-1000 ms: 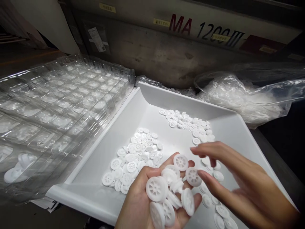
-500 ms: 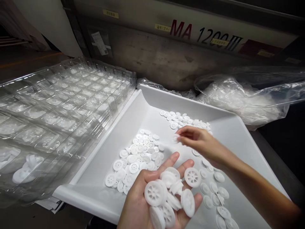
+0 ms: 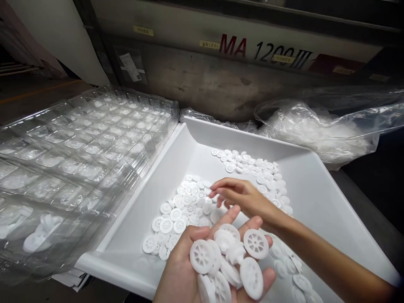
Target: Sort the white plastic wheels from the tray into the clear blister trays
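Palm up at the front of the tray, my left hand (image 3: 189, 261) cradles a heap of white plastic gears (image 3: 225, 261) with spoked faces and small hubs. My right hand (image 3: 238, 195) is just beyond it, its fingers loosely stretched over the edge of the left pile of gears (image 3: 179, 212). No gear shows clearly between its fingertips, and a blurred pale disc lies under them. A second group of gears (image 3: 260, 170) runs along the back right of the white tray (image 3: 132, 235). More gears (image 3: 284, 256) lie beneath and beside my right forearm.
Stacked clear plastic blister trays (image 3: 91, 139) with pockets holding white parts stand left of the tray. A clear plastic bag (image 3: 322, 130) of white material lies behind at right. The machine panel (image 3: 202, 75) marked MA 1200III rises at the back.
My right hand has moved left from the middle of the tray to the left pile. The gear it pinched no longer shows in its fingers. My left hand still holds its heap.
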`<state>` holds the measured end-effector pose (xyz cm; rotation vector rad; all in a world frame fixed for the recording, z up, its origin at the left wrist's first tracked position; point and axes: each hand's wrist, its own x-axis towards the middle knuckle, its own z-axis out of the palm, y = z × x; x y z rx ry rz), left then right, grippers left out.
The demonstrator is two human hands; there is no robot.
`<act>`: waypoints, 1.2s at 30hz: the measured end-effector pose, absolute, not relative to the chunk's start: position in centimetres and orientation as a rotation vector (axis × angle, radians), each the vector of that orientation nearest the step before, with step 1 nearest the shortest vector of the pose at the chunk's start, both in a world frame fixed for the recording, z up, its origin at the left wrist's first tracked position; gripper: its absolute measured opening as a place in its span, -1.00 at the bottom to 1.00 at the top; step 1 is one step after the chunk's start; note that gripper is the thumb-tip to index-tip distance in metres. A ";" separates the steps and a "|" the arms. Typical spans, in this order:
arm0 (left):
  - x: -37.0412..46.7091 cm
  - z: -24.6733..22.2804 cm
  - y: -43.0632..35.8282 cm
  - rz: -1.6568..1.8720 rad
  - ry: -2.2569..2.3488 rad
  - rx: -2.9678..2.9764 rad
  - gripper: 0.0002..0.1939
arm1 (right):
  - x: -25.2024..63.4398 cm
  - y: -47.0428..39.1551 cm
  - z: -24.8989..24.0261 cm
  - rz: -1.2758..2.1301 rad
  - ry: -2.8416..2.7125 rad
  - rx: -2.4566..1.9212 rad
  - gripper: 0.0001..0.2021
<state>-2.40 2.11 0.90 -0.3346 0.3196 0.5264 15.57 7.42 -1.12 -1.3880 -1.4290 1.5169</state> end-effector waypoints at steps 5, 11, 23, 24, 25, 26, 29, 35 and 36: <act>-1.9 1.2 2.1 0.546 0.289 -0.324 -0.40 | 18.0 3.5 4.6 1.293 -1.612 -1.457 -0.86; -1.2 1.6 2.3 0.470 0.282 -0.257 -0.40 | 15.6 1.6 5.8 1.162 -1.844 -1.638 -0.91; -1.6 0.5 2.0 0.466 0.241 -0.197 -0.61 | 17.8 2.3 4.3 1.300 -1.688 -1.598 -0.81; -1.6 0.6 2.0 0.465 0.247 -0.194 -0.61 | 17.8 2.3 4.3 1.307 -1.688 -1.596 -0.81; -1.7 0.6 2.0 0.471 0.251 -0.198 -0.60 | 17.8 2.2 4.3 1.312 -1.689 -1.593 -0.80; -1.7 0.7 2.0 0.480 0.260 -0.203 -0.60 | 17.7 2.1 4.3 1.314 -1.689 -1.594 -0.79; -1.6 0.8 1.9 0.512 0.298 -0.221 -0.60 | 17.7 1.9 4.4 1.297 -1.702 -1.599 -0.80; -1.7 0.4 1.8 0.493 0.265 -0.226 -0.59 | 18.0 1.8 4.5 1.187 -1.721 -1.634 -0.86; -1.7 0.3 1.8 0.491 0.272 -0.229 -0.58 | 18.2 1.8 4.4 1.142 -1.738 -1.647 -0.86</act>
